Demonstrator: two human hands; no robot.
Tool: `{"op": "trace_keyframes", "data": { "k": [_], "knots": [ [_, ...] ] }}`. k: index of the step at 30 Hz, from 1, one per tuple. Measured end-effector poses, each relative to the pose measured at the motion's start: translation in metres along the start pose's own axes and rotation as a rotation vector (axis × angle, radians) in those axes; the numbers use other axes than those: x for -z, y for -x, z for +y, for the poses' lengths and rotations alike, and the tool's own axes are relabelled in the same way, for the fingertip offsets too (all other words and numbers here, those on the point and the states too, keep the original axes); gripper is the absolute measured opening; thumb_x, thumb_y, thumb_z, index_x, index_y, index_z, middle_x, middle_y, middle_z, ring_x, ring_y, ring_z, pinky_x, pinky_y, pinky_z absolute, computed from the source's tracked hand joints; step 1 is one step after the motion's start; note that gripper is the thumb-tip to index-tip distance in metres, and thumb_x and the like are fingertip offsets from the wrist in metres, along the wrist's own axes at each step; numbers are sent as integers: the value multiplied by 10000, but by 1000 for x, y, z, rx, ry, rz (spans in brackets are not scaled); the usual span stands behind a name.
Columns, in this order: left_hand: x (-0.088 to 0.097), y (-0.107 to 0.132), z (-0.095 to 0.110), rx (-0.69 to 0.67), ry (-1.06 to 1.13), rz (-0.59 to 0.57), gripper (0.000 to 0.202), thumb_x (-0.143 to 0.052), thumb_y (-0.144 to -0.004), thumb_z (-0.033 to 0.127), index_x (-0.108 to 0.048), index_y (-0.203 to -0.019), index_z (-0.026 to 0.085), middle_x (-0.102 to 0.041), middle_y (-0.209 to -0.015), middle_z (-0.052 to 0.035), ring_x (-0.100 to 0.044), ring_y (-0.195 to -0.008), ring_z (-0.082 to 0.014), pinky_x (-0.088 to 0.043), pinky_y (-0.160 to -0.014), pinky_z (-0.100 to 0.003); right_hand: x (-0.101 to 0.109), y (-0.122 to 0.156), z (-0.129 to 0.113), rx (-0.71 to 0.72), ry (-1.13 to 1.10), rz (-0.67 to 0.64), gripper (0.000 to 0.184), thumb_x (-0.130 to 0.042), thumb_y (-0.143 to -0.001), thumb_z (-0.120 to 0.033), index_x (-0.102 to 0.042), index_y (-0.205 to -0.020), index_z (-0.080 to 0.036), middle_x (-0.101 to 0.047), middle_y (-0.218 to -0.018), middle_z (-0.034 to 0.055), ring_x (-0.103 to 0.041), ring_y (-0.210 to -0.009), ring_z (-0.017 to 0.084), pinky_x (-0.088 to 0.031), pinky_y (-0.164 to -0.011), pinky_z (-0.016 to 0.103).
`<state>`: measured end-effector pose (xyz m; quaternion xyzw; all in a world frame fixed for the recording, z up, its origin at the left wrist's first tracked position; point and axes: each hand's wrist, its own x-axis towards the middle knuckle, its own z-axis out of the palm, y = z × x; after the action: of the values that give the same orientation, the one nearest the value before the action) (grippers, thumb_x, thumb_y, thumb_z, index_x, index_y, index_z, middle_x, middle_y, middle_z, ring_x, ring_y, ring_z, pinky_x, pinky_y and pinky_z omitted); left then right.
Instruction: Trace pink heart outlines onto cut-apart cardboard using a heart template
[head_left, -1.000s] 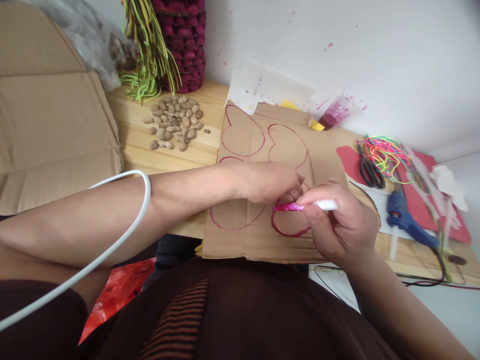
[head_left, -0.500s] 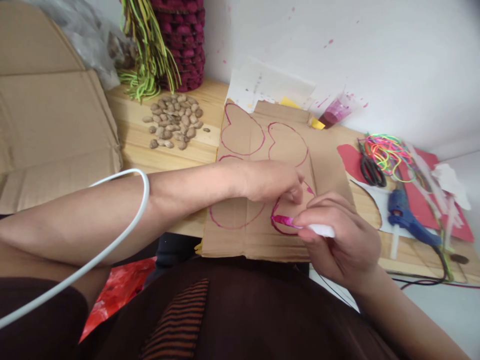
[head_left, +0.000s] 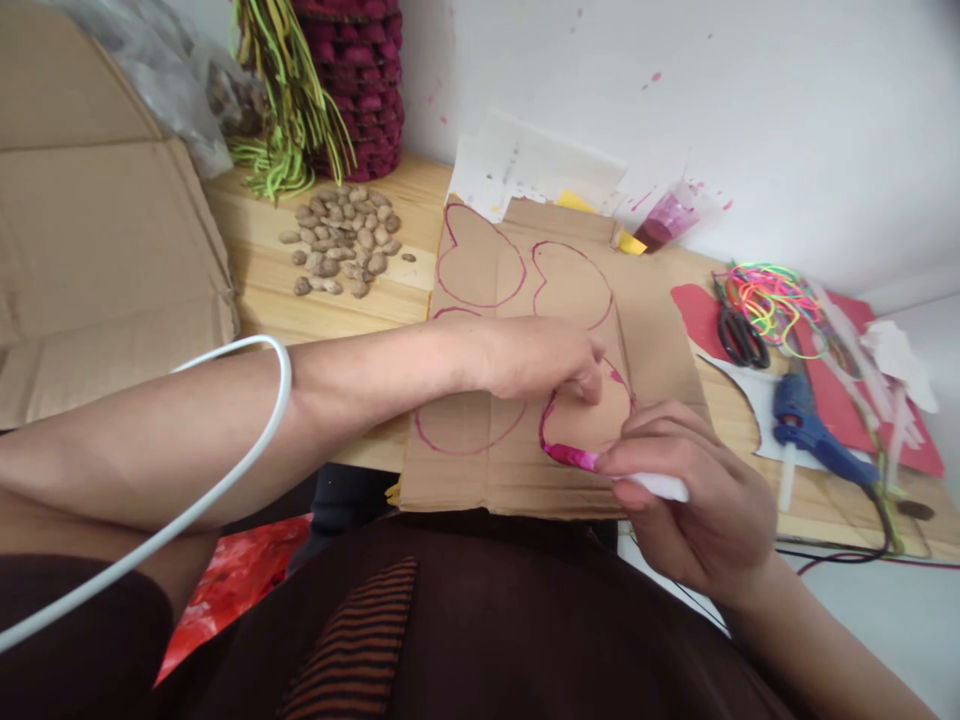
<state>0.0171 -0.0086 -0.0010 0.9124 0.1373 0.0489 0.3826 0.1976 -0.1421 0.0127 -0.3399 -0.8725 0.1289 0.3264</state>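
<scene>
My left hand (head_left: 559, 362) reaches across the cardboard sheet (head_left: 517, 485), its fingers curled and pressed down inside a rounded magenta outline (head_left: 543, 425). What lies under those fingertips is hidden; I cannot tell whether the lighter patch there is a separate piece. My right hand (head_left: 697, 490) pinches a white pen-like tool (head_left: 656, 486) with a magenta-stained end. Its tip touches the lower left of that outline. Other notched, rounded outlines in magenta, including one at the upper left (head_left: 482, 304) and one beside it (head_left: 574, 243), are drawn on the sheet.
Peanuts (head_left: 345, 235) lie in a heap behind my left arm, near a magenta woven basket (head_left: 364, 90). A cup of magenta liquid (head_left: 664, 220) stands by the wall. Black-handled scissors (head_left: 741, 338), colourful cords (head_left: 772, 300) and a blue glue gun (head_left: 814, 425) lie right. Cardboard (head_left: 112, 240) fills the left.
My right hand has shifted slightly right and down, drawing the magenta tip along the outline's lower left. My left hand keeps its place on the cardboard. The camera view has moved slightly.
</scene>
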Motion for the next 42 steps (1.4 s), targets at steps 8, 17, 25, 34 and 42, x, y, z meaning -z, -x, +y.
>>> {"op": "trace_keyframes", "data": {
  "k": [8, 17, 25, 34, 42],
  "knots": [
    [0, -1, 6, 173, 160, 21, 235, -506, -899, 303, -693, -943, 166, -676, -928, -28, -591, -846, -165, -412, -725, -277, 3, 1, 0, -38, -31, 3, 114, -591, -916, -190, -634, -1021, -190, -633, -772, 56, -586, -739, 212, -487, -639, 359],
    [1, 1, -1, -76, -97, -23, 332, -534, -814, 29, -764, -944, 229, -675, -1140, -17, -602, -923, -150, -415, -784, -256, -9, -2, 18, -176, -23, 161, 123, -589, -925, -195, -651, -1028, -223, -658, -866, 36, -606, -761, 183, -473, -693, 339],
    [0, 0, -2, -14, -67, -37, 307, -540, -815, 53, -747, -956, 231, -685, -1120, 9, -598, -879, -138, -410, -725, -247, -11, -5, 22, -269, 44, 177, 79, -582, -948, -252, -652, -966, -220, -652, -808, 20, -583, -656, 157, -435, -589, 291],
    [1, -1, 2, -50, -155, -30, 290, -513, -840, 9, -719, -937, 188, -670, -1198, -35, -635, -960, -154, -431, -772, -240, -9, -12, 29, -209, 138, 212, 83, -588, -938, -227, -666, -965, -235, -669, -824, 24, -615, -698, 170, -472, -642, 307],
    [0, 0, 3, -44, -168, -5, 317, -483, -910, 39, -666, -1123, 186, -690, -1135, -48, -635, -976, -163, -448, -789, -244, -8, -14, 31, -161, 219, 213, 74, -603, -923, -188, -654, -956, -230, -686, -824, 16, -624, -702, 162, -481, -656, 301]
  ]
}}
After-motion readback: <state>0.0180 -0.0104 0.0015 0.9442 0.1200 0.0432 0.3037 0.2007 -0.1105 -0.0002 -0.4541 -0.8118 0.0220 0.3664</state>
